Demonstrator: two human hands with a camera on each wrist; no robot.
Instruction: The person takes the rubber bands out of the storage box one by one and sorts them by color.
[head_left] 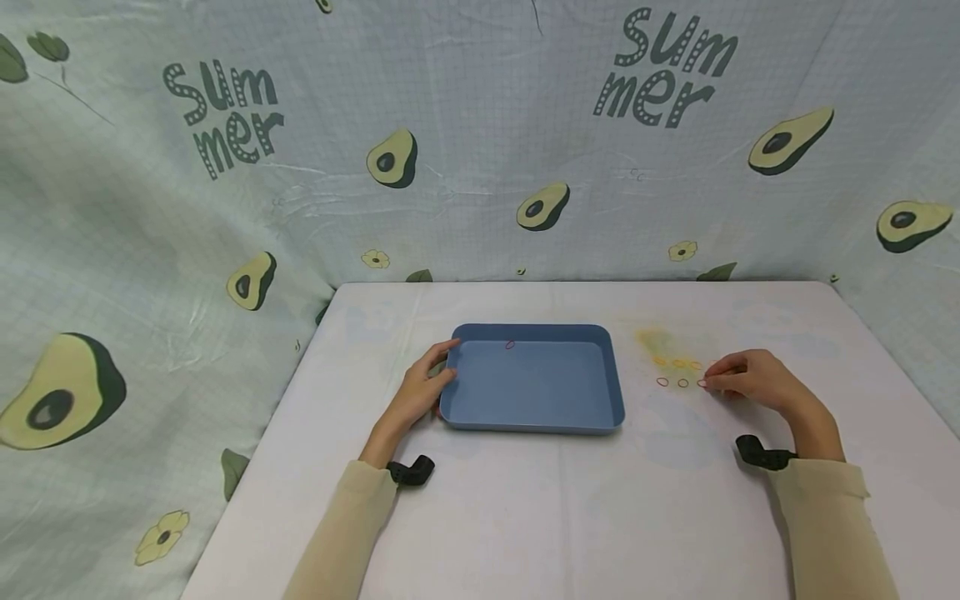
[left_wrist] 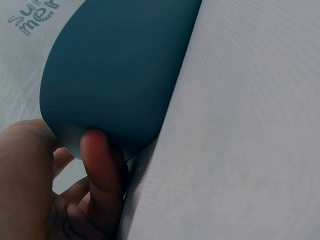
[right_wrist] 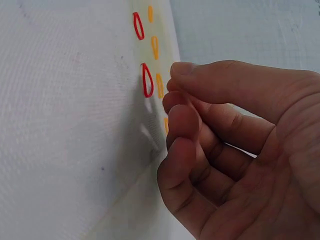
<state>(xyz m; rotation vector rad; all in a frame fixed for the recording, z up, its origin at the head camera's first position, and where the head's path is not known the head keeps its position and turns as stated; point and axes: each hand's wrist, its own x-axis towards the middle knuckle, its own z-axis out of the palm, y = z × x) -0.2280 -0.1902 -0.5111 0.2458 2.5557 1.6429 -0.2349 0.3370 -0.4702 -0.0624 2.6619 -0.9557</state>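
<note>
A shallow blue tray (head_left: 532, 387) lies on the table, with one small red rubber band (head_left: 510, 344) inside near its far side. My left hand (head_left: 417, 390) grips the tray's left side; in the left wrist view, a bent finger (left_wrist: 97, 155) presses its outer wall at the corner. Right of the tray, my right hand (head_left: 753, 379) pinches with thumb and forefinger at a red rubber band (head_left: 702, 383), the end one of a short row. The right wrist view hides that band behind the fingertips but shows another red rubber band (right_wrist: 147, 81) beside them.
Behind the red row lie several yellow-orange rubber bands (head_left: 678, 363) on a yellowish patch of the white tablecloth (head_left: 480, 517). A cloth printed with avocados (head_left: 543, 207) hangs behind and at the sides. A black wrist camera (head_left: 761, 452) sits above the right sleeve.
</note>
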